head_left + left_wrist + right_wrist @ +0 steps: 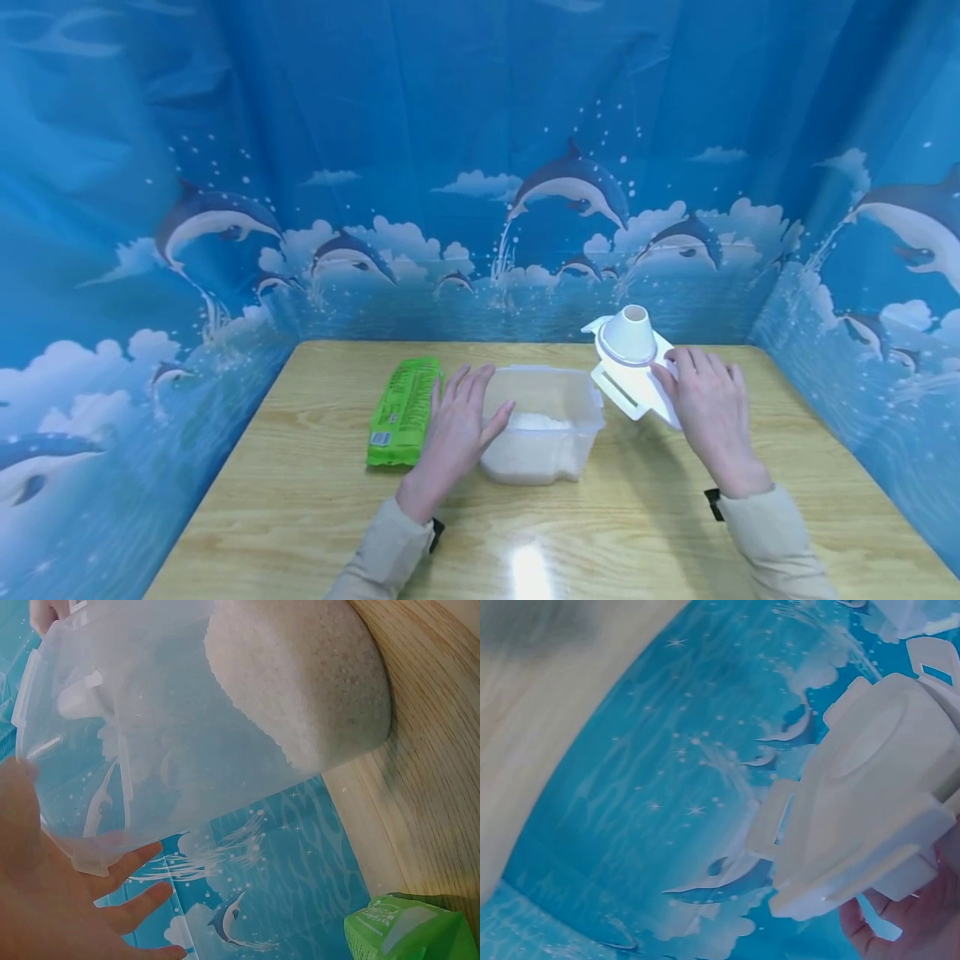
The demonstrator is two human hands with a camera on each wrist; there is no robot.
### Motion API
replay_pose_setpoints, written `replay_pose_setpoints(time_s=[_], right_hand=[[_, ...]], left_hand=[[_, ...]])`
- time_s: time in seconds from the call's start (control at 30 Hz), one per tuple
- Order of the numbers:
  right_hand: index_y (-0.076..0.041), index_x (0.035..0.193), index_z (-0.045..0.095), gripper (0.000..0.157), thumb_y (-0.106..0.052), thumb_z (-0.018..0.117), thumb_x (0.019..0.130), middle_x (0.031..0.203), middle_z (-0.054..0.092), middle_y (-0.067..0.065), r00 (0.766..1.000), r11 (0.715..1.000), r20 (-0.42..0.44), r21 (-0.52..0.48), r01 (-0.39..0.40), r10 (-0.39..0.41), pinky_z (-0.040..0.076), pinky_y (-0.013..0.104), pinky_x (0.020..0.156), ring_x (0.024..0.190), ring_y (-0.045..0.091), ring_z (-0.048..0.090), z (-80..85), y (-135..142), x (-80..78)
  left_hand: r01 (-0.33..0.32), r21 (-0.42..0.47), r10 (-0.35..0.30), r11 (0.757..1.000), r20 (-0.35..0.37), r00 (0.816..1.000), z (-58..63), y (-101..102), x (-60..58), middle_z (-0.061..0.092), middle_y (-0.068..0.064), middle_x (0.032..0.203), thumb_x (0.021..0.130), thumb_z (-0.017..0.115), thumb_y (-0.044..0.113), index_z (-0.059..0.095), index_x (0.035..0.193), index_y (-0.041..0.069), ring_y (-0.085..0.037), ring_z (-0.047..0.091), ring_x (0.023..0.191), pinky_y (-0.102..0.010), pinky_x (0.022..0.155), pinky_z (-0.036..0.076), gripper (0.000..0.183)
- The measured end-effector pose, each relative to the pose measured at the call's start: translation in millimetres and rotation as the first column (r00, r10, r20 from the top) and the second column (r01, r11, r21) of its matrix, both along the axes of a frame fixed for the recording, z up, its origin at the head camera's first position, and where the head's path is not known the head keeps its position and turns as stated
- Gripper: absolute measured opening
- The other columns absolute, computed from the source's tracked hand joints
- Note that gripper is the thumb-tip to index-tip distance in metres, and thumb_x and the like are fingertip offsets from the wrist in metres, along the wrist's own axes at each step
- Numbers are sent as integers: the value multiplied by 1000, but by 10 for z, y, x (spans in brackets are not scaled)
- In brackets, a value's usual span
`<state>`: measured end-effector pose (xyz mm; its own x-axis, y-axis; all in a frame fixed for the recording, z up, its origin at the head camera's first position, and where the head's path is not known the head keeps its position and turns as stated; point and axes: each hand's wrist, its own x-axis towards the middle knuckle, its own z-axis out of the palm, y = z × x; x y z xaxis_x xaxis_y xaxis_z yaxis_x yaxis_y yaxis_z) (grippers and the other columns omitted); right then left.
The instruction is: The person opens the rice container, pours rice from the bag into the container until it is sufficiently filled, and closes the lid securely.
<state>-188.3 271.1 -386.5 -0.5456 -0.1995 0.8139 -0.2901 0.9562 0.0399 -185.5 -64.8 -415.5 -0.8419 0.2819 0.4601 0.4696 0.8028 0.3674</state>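
Note:
A clear plastic container [540, 454] stands on the table, partly filled with white grains [300, 682] that look like rice. My left hand [461, 421] is at its left rim, fingers spread and mostly straight; whether it touches the rim is hard to tell. To the right of the container, my right hand [708, 408] grips a white lid [633, 379] by its edge, holding it tilted above the table. A cone-shaped spout [630, 335] rises from the lid, and clip flaps stick out from its sides. In the right wrist view the lid hides part of the fingers.
A green printed bag [405, 412] lies just left of the container, close to my left hand. The wooden table [300, 517] ends at a blue dolphin-print curtain [465, 167] on the back and both sides.

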Motion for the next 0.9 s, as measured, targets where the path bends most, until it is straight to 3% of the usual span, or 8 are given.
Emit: replay_pose_setpoints(time_s=[0.2, 0.43, 0.77, 0.9], right_hand=[[2, 100, 65, 45, -41, 53, 102, 86, 65, 17, 997, 998, -38, -20, -63, 62, 35, 45, 56, 77, 38, 60, 138, -103, 69], [1, 99, 66, 58, -51, 40, 107, 85, 63, 15, 993, 993, -20, -12, -119, 119, 38, 46, 57, 75, 37, 59, 300, -273, 179], [-3, 102, 65, 58, -52, 33, 107, 92, 65, 14, 984, 983, 44, 58, -175, 173, 41, 46, 63, 86, 36, 61, 301, -514, 248], [-6, 105, 66, 40, -44, 53, 104, 97, 66, 13, 979, 981, 101, 66, -182, 174, 42, 47, 67, 92, 35, 61, 262, -588, 248]], left_hand=[[-1, -5, 1, 1000, 5, 1000, -6, 10, -2, 51, -13, 150, 103, 46, 52, 44, 151, 6, -36, 36, 146, -68, 119, 16, 66], [-7, -2, 7, 1000, 10, 1000, -15, 12, -7, 50, -13, 151, 103, 46, 52, 43, 151, 6, -36, 36, 146, -67, 120, 16, 66], [4, 18, -4, 1000, -9, 1000, -26, 11, -10, 51, -14, 150, 103, 43, 54, 44, 151, 5, -37, 38, 145, -68, 119, 17, 68], [14, 37, -13, 999, -5, 1000, -35, 6, -14, 51, -15, 150, 103, 38, 61, 44, 151, 5, -38, 38, 145, -68, 118, 18, 74]])
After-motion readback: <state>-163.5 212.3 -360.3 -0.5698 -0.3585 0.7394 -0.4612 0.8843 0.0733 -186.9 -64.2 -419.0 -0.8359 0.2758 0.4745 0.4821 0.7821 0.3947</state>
